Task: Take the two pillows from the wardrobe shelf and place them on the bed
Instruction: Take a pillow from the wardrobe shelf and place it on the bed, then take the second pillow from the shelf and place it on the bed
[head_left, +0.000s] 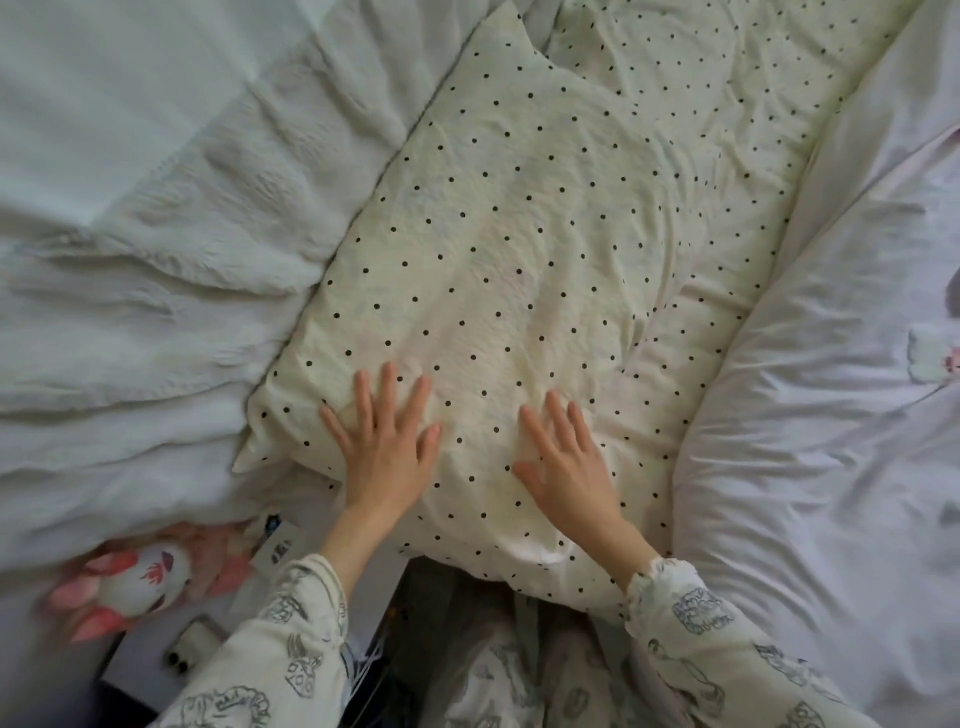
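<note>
Pressing flat on near end of cream black-dotted pillow (498, 291), left hand (384, 447) and right hand (566, 462) side by side, fingers straight and spread, clamping nothing. Lying lengthwise on bed, between white fluffy blanket (171, 249) at left and pale pink duvet (831, 364) at right. Overlapping second dotted pillow (727, 104) at far right. Sitting near left: pink-and-white plush toy (140, 577). Judging step: settling placed pillow. Next, likely: lifting palms clear, checking both pillows lying square.
</note>
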